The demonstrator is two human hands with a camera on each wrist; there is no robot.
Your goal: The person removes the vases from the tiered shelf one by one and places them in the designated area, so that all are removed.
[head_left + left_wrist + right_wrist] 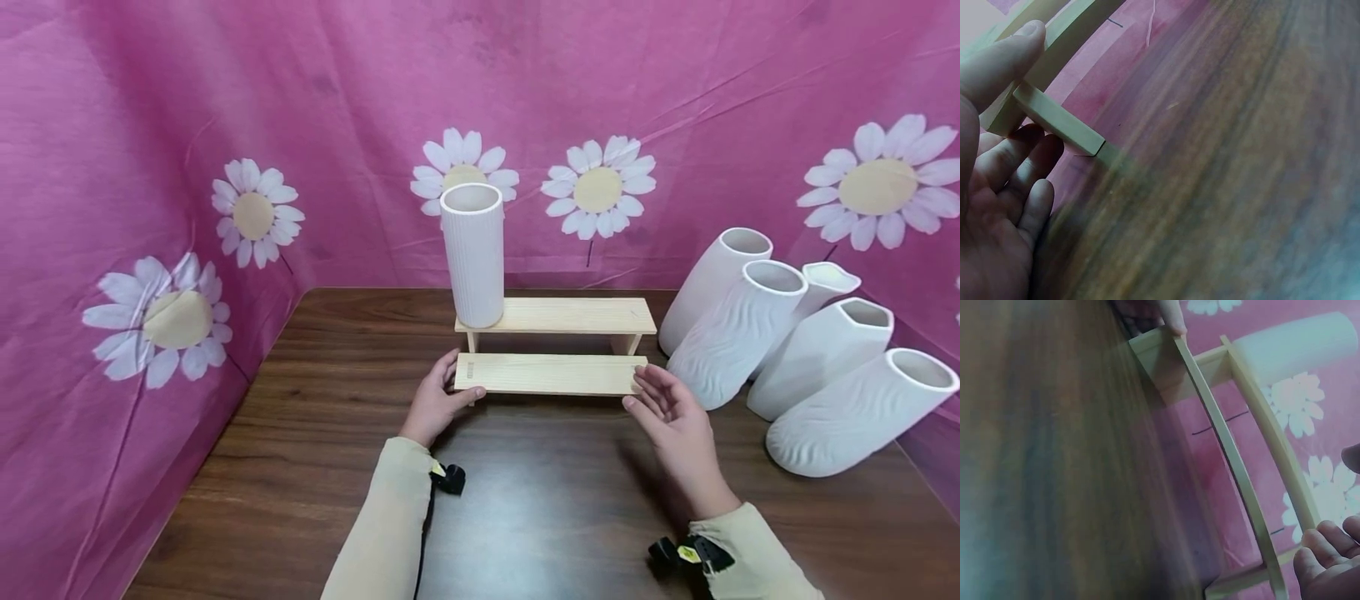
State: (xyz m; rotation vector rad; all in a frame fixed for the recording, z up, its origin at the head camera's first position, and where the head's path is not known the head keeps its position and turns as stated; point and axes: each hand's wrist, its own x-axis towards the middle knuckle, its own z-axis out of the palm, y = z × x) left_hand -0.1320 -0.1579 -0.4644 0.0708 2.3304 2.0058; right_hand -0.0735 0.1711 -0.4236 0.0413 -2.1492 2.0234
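A pale wooden two-step stand has a lower board [551, 374] in front and a raised upper board [581, 315] behind. On the upper board's left end stands a tall ribbed white vase [474, 258], upright. My left hand [435, 404] grips the lower board's left end; in the left wrist view its thumb [1019, 53] lies on top and the other fingers are below, beside a short leg [1060, 122]. My right hand [678, 421] is at the right end, thumb apart from the fingers. In the right wrist view, its loosely bent fingers [1329, 550] are beside the boards; contact is unclear.
Several white vases lean in a group at the right, the nearest vase [855, 417] close to my right forearm. A brown wood-grain table [315, 467] lies under everything. A pink cloth [360, 100] with daisies hangs behind and at the sides.
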